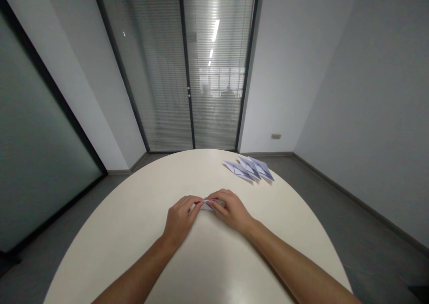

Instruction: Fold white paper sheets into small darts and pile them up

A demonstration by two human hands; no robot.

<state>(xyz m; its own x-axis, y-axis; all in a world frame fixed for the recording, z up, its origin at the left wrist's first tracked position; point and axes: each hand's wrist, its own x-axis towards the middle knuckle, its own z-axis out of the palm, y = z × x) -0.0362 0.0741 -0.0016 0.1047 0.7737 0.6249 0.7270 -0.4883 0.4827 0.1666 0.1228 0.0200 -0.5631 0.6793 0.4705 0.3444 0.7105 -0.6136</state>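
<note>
A small piece of folded paper [206, 206] is pinched between both hands over the middle of the table. My left hand [182, 217] grips its left end between thumb and fingers. On the opposite end, my right hand [231, 209] closes thumb and fingers around the paper and covers much of it. Only a narrow white strip with creases shows between the fingertips. Several folded paper pieces [250, 168] lie overlapping in a row beyond my right hand, near the table's far right edge. They are pale, with pointed ends.
The round cream table [134, 241] has a curved far edge. Behind it stand glass doors [192, 71] with blinds and dark frames. A frosted glass panel [36, 152] is on the left, and a wall outlet [275, 136] sits low on the back wall.
</note>
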